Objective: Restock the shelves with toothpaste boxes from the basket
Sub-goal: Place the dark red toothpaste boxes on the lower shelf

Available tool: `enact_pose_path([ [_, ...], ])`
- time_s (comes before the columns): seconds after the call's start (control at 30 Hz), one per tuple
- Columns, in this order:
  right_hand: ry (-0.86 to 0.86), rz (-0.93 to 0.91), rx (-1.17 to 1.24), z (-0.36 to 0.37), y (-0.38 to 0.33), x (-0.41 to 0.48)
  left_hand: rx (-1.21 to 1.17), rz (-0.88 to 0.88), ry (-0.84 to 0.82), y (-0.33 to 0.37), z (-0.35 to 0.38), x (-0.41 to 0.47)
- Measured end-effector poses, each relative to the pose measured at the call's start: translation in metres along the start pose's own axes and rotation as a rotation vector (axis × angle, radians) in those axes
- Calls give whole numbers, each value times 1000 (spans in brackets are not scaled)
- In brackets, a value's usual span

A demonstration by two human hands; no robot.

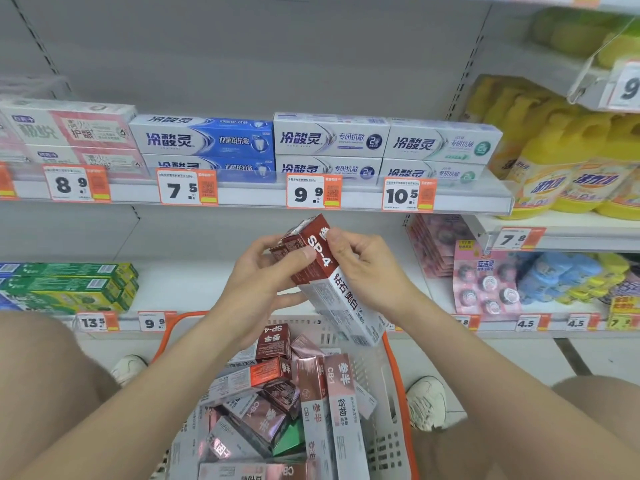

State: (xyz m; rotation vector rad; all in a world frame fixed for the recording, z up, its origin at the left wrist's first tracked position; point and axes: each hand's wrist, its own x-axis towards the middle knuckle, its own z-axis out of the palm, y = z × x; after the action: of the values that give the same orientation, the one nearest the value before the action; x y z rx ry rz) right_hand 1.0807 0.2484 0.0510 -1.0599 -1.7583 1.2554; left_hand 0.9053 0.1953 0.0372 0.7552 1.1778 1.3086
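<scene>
Toothpaste box (332, 282) held directly above the far rim of the basket (394, 358), between the 2 hands. The box is a long, narrow carton. Its upper portion is dark red with white "SP-4" lettering, and its lower portion is white-grey with dark characters running along its length. The long axis is tilted: the red end points up and away from the basket toward the shelving, and the pale end points down toward the basket's right rim. The left hand (263, 271) grips the red portion, thumb pressed across the printed face and fingers curled beneath. More small red carton ends show in the same grip. The right hand (367, 265) has its fingers curled round the box's right side, and the fingertips pinch the top of the red end. Inside the basket, loose boxes (311, 393) in red, pink and grey lie heaped at mixed angles. Beyond the basket, the lower shelf (194, 285) carries green cartons (69, 285) to the left.
</scene>
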Motion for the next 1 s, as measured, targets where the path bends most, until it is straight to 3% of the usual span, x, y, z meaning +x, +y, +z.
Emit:
enact_pose_path([
  [0.07,-98,25,-75,-4,4,-1,8,26,74,-2,3,0],
  [0.17,-444,112,-8,-13,14,-3,20,35,164,-8,5,2],
  [0.23,-575,155,-22,-19,20,-3,16,1,175,-16,5,7],
  [0.37,-568,210,-239,-43,32,11,12,-134,63,-34,9,27],
  [0.47,-546,205,-573,-68,57,28,320,-231,27,-54,15,48],
  [0.57,-490,200,-909,-87,96,45,796,-146,-36,-83,22,67],
  [0.73,-456,175,-1305,-100,154,68,1180,132,-230,-134,55,107],
  [0.9,-514,151,-1543,-115,209,91,1385,119,-261,-173,82,150],
  [1.0,-506,130,-1638,-124,247,105,1361,51,-282,-198,84,176],
])
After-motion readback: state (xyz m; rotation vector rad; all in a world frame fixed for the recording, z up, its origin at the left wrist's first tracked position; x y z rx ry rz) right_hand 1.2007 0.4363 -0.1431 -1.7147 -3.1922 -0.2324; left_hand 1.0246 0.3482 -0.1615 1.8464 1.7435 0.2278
